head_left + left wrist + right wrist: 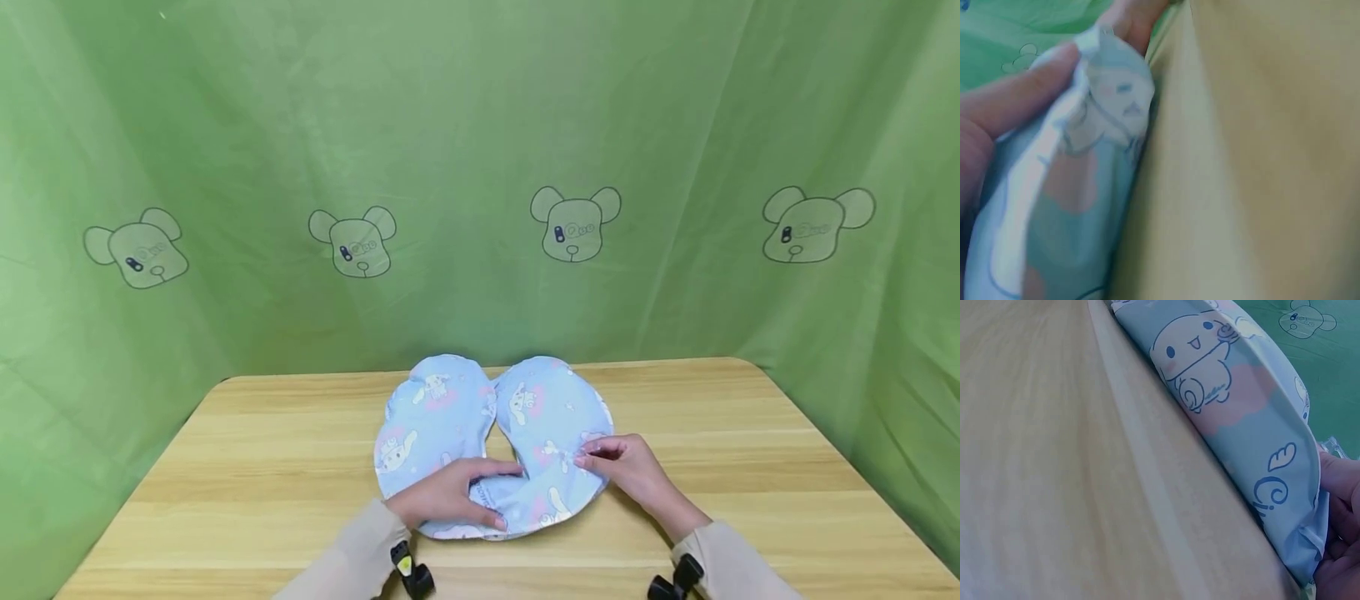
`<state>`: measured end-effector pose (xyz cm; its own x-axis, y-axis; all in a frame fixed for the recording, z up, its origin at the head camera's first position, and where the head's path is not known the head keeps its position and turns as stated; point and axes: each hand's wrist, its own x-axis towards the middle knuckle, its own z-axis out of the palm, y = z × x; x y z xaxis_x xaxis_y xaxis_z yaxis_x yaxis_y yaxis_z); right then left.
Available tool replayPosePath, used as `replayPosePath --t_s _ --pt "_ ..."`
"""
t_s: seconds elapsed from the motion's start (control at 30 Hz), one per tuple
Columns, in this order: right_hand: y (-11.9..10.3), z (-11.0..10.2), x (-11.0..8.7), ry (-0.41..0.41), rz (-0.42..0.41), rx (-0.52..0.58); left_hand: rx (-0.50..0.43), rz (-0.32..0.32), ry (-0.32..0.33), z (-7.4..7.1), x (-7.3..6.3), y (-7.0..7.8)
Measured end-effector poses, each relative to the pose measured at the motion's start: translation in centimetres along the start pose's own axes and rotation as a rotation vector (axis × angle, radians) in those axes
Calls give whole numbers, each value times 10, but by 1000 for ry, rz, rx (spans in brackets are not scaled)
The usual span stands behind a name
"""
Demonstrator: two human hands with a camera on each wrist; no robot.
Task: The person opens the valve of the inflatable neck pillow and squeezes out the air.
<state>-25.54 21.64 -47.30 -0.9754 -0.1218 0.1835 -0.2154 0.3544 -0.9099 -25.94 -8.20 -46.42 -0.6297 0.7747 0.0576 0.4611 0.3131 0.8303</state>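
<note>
A light blue U-shaped neck pillow (pixel 450 408) with a cartoon print lies on the table, its two rounded ends pointing away from me. My left hand (pixel 442 496) grips the bend at the near side, fingers in the inner opening and thumb by the near edge. In the left wrist view that thumb (pixel 1029 94) lies along the pillow's seam. My right hand (pixel 637 475) pinches the pillow at its right outer edge. A small clear plastic piece (pixel 1333 447) shows beside those fingers in the right wrist view; the fingertips are partly hidden.
The pillow sits on a light wood-grain table (pixel 262 467) with rounded far corners. Behind and at both sides hangs a green curtain (pixel 465 167) printed with bear heads. Black wrist cameras are strapped over beige sleeves (pixel 352 554).
</note>
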Motion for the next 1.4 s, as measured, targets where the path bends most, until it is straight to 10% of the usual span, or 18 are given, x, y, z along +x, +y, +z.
replayPosePath --t_s 0.57,0.9,1.4 --pt "0 -2 1 -8 15 -13 134 36 182 -32 56 58" --pt "1 -1 1 -22 21 -4 49 47 284 -29 100 41" --pt "1 -2 0 -22 20 9 93 -81 144 -8 126 5"
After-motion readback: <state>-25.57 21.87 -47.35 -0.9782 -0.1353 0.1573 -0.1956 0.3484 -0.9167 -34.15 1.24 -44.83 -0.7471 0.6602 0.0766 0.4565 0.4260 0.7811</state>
